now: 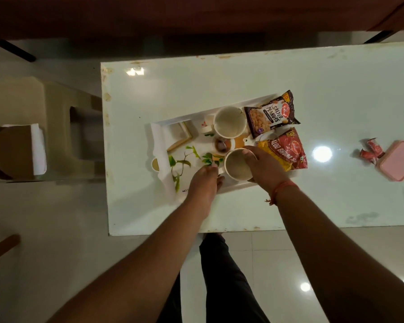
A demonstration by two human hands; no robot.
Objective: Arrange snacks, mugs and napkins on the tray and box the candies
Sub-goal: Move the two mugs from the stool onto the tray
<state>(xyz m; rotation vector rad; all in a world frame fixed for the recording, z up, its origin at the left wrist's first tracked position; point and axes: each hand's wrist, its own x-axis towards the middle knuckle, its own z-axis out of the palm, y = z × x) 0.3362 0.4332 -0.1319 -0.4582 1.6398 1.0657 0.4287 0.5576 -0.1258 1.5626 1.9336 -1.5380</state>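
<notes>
Head view: rectangular white printed tray point(160, 136) on glossy white table point(313, 89), long axis running near-left to far-right. Two round cream mugs, mouths up: far mug point(229, 122), near mug point(238, 164). Right hand point(264, 165) curls over near mug's rim; left hand point(204, 183) pinches its handle side. Two crinkly foil packets at tray's right end: salted peanuts point(272, 114), aloo bhujia point(283, 151). Off right, several red-wrapped candies point(370, 151), count unclear, beside pink lidded box point(399, 159).
</notes>
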